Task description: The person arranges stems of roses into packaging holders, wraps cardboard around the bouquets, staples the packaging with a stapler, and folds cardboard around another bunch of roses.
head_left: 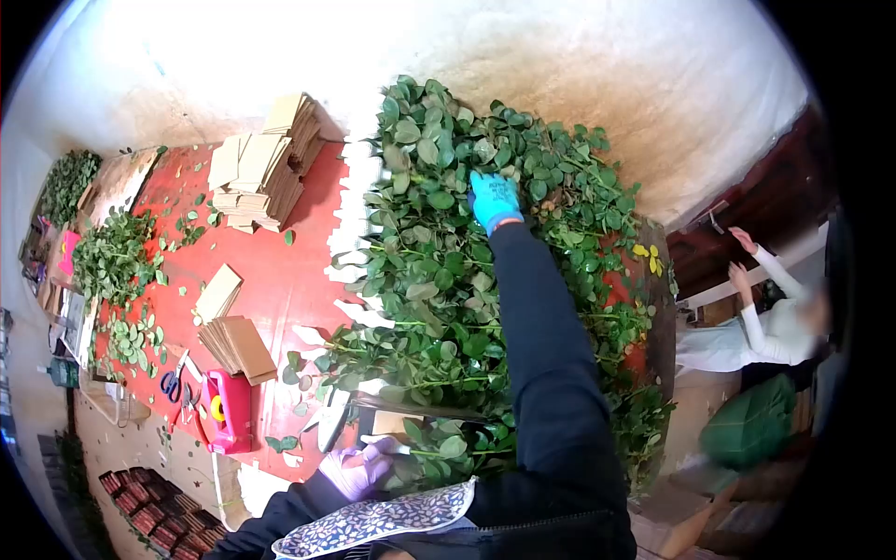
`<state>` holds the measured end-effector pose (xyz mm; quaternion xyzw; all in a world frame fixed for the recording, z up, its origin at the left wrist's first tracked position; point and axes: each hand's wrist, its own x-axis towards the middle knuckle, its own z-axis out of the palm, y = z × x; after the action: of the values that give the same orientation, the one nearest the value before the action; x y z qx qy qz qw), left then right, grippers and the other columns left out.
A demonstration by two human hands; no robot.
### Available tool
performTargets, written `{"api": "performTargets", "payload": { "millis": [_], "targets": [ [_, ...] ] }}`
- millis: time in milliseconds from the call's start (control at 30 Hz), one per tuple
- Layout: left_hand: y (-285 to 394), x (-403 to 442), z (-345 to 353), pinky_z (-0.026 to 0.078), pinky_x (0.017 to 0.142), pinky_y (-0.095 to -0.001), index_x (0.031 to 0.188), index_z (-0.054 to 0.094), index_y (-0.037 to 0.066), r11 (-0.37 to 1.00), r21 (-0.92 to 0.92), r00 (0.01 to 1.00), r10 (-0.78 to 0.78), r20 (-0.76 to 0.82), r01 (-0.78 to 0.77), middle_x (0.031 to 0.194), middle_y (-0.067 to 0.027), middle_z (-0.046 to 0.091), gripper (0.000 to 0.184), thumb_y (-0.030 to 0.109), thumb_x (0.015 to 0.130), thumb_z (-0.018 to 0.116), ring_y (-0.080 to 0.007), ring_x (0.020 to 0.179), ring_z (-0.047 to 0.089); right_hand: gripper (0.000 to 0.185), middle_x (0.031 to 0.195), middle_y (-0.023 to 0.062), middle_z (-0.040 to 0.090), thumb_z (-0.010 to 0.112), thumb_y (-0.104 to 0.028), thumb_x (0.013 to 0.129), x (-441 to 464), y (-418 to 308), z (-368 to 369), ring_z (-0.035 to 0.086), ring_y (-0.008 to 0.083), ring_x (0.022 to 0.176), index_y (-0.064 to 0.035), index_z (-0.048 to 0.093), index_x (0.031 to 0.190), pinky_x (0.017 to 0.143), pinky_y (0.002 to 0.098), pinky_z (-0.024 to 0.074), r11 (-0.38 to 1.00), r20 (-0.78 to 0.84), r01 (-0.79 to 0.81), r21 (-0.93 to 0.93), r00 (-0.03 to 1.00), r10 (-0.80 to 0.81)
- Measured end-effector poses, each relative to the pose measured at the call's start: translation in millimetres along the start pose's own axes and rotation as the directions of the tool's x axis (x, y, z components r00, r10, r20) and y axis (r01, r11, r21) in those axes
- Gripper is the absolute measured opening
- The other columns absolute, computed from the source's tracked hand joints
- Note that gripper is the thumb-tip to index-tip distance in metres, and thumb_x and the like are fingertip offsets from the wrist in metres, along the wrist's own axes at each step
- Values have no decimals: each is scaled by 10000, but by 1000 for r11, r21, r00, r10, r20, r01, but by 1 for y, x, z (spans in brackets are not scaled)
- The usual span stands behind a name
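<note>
A broad pile of leafy green stems (439, 271) lies across the table, with white-wrapped heads (352, 215) lined up along its left side. My right hand (495, 199), in a blue glove, reaches into the far part of the pile; its fingers are curled among the leaves, and what they hold is hidden. Near my body my left hand (359, 469), in a light purple glove, closes around the wrapped end of a leafy stem (453, 446). Just beyond it lies a pale piece of cardboard (397, 426) beside a grey, blade-like metal part (332, 420).
The red table (303, 266) bears stacked cardboard pieces (257, 177), a smaller cardboard stack (238, 347), a pink tape dispenser (227, 411) and scissors (172, 385). More foliage (117, 252) lies at left. A wall rises behind. At right stands another person (779, 327) with raised arms.
</note>
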<state>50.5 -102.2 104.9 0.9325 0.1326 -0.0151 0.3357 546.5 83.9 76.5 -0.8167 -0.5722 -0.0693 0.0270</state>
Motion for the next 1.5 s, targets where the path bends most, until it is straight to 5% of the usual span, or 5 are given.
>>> {"api": "performTargets", "payload": {
  "millis": [667, 733, 833, 1400, 1500],
  "targets": [
    [5, -4, 12, 518, 894, -382, 1254, 549, -26, 949, -316, 957, -67, -281, -26, 1172, -155, 633, 320, 113, 978, 462, -267, 985, 657, 273, 761, 46, 542, 599, -169, 776, -311, -96, -194, 596, 233, 704, -133, 602, 1046, 635, 398, 459, 767, 125, 616, 181, 759, -639],
    [-2, -20, 32, 533, 867, -330, 1253, 556, 18, -259, -965, 970, -241, 38, -26, 1199, -134, 628, 291, 139, 994, 504, -261, 1022, 651, 238, 747, 54, 536, 621, -171, 791, -337, -93, -187, 590, 250, 697, -137, 620, 1027, 628, 405, 463, 790, 114, 566, 236, 791, -601],
    [7, -18, 7, 561, 812, -343, 1259, 564, 70, 984, -146, 990, -116, -82, 103, 1186, -93, 630, 458, 154, 824, 679, -264, 961, 674, 138, 736, 79, 566, 616, -186, 844, -378, -73, -158, 599, 283, 667, -140, 654, 968, 610, 420, 478, 846, 199, 462, 267, 832, -517],
    [-7, 8, -2, 554, 721, -353, 1373, 446, 42, 997, 46, 997, 63, -49, -60, 1172, -177, 599, 589, 202, 835, 624, -264, 865, 670, 277, 703, 121, 613, 608, -328, 875, -342, -57, -184, 613, 325, 638, -99, 654, 1025, 587, 439, 479, 854, 625, 453, 258, 596, -505],
    [-4, 11, 6, 541, 652, -371, 1400, 432, 94, 975, -195, 994, -110, -25, 103, 1029, -167, 641, 514, 188, 912, 563, -280, 743, 660, 100, 633, 92, 557, 634, -197, 858, -242, -78, -224, 573, 306, 567, -105, 594, 854, 513, 407, 451, 835, 172, 498, 234, 824, -540]
  ]
}}
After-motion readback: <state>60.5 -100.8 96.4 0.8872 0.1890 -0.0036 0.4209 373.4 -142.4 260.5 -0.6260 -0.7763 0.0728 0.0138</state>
